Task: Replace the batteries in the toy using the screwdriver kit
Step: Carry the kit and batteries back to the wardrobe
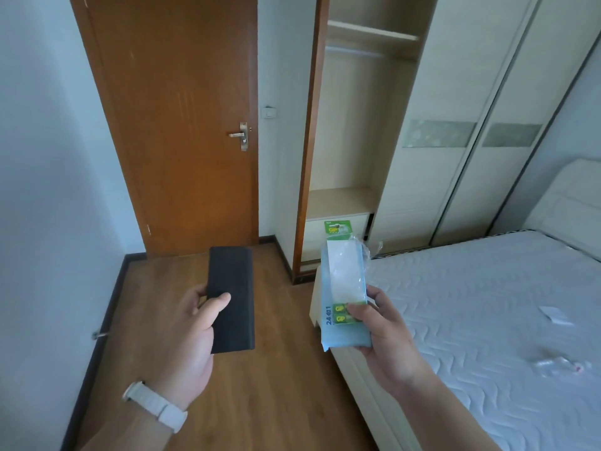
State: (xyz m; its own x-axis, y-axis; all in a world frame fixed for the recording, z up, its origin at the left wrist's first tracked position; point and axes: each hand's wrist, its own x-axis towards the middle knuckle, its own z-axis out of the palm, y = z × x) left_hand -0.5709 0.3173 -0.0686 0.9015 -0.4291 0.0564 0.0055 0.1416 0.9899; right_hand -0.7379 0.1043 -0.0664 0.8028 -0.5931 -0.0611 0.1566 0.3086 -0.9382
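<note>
My left hand (192, 323) grips a flat black rectangular case (231, 297), thumb on top, held over the wooden floor. My right hand (387, 327) holds a pale blue box marked "24 in 1" (341, 288) together with a green GP battery pack (340, 315), whose card top (338, 229) sticks out behind the box. A small clear toy-like object (557, 366) lies on the mattress at the right; it is too blurred to tell what it is.
A bed with a white quilted mattress (471, 304) fills the right side, with a scrap of paper (553, 315) on it. A brown door (182, 125) stands shut ahead. An open wardrobe (351, 157) stands beside it. Wooden floor (260, 385) lies below.
</note>
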